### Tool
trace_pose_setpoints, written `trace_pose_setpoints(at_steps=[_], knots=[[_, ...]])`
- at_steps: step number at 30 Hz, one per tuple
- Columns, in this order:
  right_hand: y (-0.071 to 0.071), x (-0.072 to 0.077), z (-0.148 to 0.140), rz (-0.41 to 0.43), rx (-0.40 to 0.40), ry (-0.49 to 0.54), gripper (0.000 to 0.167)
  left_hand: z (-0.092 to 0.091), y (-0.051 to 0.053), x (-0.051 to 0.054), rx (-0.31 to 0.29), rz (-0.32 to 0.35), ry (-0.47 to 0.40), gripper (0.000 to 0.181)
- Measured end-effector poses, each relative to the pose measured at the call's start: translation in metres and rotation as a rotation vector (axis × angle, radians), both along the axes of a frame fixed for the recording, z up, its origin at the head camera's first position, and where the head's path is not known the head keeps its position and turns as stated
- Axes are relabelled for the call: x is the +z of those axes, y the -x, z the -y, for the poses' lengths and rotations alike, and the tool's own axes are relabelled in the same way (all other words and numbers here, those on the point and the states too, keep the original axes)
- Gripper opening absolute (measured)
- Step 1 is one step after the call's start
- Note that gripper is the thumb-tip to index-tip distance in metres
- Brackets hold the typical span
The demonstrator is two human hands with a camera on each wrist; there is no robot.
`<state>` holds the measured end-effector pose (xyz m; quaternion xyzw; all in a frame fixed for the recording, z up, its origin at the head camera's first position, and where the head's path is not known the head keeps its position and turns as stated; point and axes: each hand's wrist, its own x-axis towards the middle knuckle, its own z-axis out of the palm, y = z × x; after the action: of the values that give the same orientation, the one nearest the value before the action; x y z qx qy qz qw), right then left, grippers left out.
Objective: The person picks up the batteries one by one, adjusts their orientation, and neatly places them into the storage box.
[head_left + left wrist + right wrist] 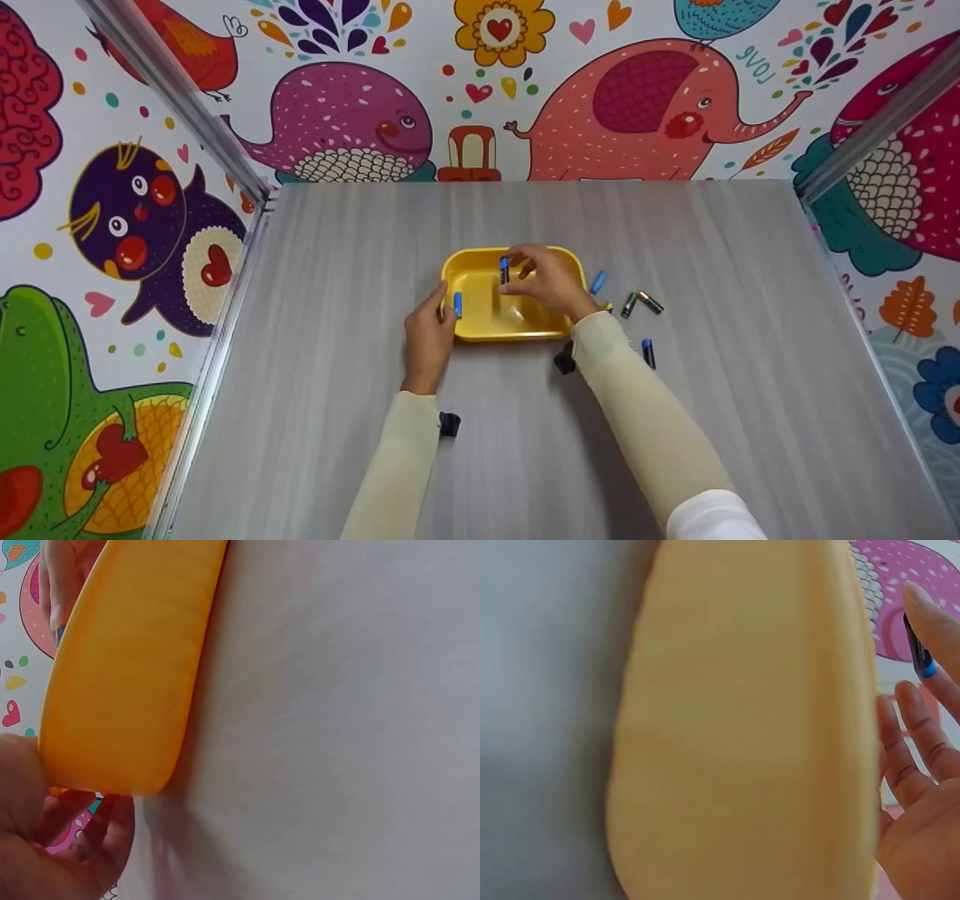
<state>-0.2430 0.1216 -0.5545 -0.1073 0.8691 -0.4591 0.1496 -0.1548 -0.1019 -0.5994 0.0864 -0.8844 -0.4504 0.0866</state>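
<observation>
A yellow tray [487,327] sits on the table. My left hand [429,341] grips its left end, thumb at the rim and fingers around the end wall, as the left wrist view shows. Over the tray, my right hand [551,281] pinches a black battery with a blue end [504,271] between thumb and finger, holding it upright. The other fingers of that hand are spread in the right wrist view, beside the battery [917,649]. Inside the tray, a light-blue battery [458,304] stands near the left wall, close to my left fingers.
Right of the tray lie a light-blue battery [598,282], a dark green battery [628,305] and a black-and-copper battery [651,302]. A blue-topped dark battery [649,354] is beside my right forearm. Something yellowish [608,307] is partly hidden by the right wrist. Printed panels surround the table.
</observation>
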Motion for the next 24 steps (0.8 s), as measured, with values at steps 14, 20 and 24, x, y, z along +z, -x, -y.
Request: trace_pose_setpoints(at_steps=[14,20,24], knots=[[-0.005,-0.024,0.05,-0.007,0.049,-0.044,0.05,0.001,0.0,0.001,-0.009,0.017,0.001,0.048],[-0.007,-0.031,0.06,-0.041,0.082,-0.08,0.051,0.001,0.0,0.001,0.0,0.021,-0.004,0.048],[-0.006,-0.035,0.063,-0.052,0.097,-0.089,0.051,0.002,0.0,0.0,-0.004,-0.008,0.006,0.047]])
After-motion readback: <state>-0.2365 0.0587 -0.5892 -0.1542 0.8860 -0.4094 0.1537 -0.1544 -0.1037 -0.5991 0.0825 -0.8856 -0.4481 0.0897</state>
